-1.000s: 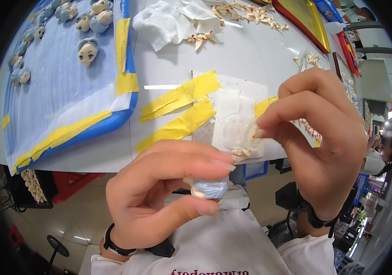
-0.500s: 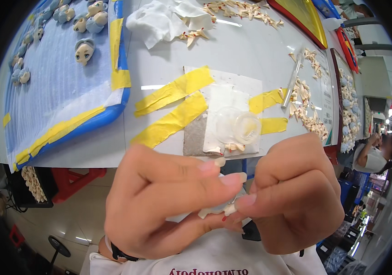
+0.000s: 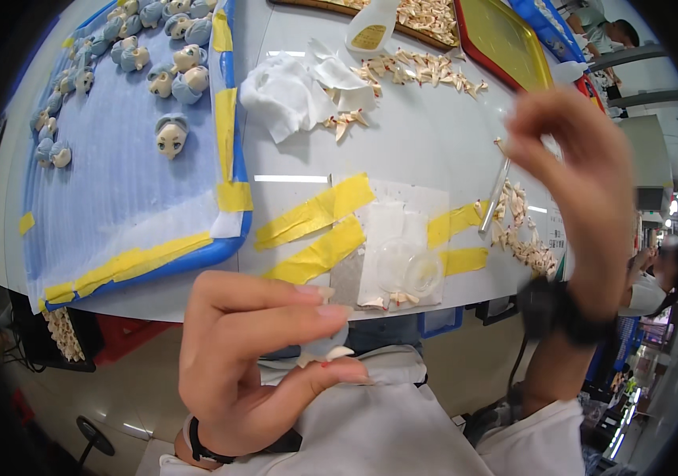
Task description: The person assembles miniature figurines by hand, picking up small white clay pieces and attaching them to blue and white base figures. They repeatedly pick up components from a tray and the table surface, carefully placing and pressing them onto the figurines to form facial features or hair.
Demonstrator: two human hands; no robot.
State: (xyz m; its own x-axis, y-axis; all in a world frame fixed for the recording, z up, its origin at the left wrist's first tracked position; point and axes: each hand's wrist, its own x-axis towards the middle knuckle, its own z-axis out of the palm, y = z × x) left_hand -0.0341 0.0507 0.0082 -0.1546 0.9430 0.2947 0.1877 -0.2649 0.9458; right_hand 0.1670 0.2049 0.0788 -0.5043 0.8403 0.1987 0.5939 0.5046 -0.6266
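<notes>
My left hand [image 3: 232, 349] is closed, low in front of my body. Its thumb and fingers pinch a small doll head [image 3: 325, 346], mostly hidden, of which a rounded blue-grey part shows. A white pointed piece [image 3: 340, 351] with a red spot nearby sticks out between the thumb and fingers. My right hand [image 3: 581, 155] is raised over the right of the table, beside the upper end of a clear tube [image 3: 496, 198]. Its fingers are bent and smeared by motion, so whether they hold anything is unclear. Small cream pointed pieces [image 3: 528, 247] with red tips lie by the tube.
On the left, a blue tray [image 3: 196, 262] lined with cloth holds several blue-haired doll heads [image 3: 171, 136]. Small clear round dishes [image 3: 425, 272] stand on a taped board [image 3: 347, 282]. Farther back are white tissue [image 3: 279, 95], a white bottle [image 3: 371, 28] and a yellow tray [image 3: 505, 44].
My right hand has left the piece in my left hand and moved up and right, over the table. The left hand keeps its pinch, now farther left in view. The view has shifted.
</notes>
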